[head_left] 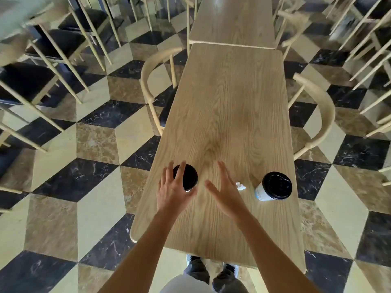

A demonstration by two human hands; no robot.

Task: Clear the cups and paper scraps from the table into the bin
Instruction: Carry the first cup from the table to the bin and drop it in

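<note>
- Two hands are over the near end of the table (228,98), both with fingers spread and gripping nothing that you can confirm.
- Your left hand (172,190) is at the left cup (187,176). Its fingers lie across the black lid and near side, not yet closed round it; whether they touch it cannot be told.
- Your right hand (225,192) hovers open above bare wood between the two cups, with the paper scrap (240,186) just beside its fingers.
- The right cup (273,187) stands to the right of the scrap, near the table's right edge, untouched.
- Count: two lidded cups and one visible scrap, all on the table.
- Progress, as a judgement: nothing is cleared. All three items remain to be lifted and carried.
- No bin is in view; you will have to locate it away from this table.
- Around the table stand wooden chairs (317,115) on a patterned tile floor (95,144).
</note>
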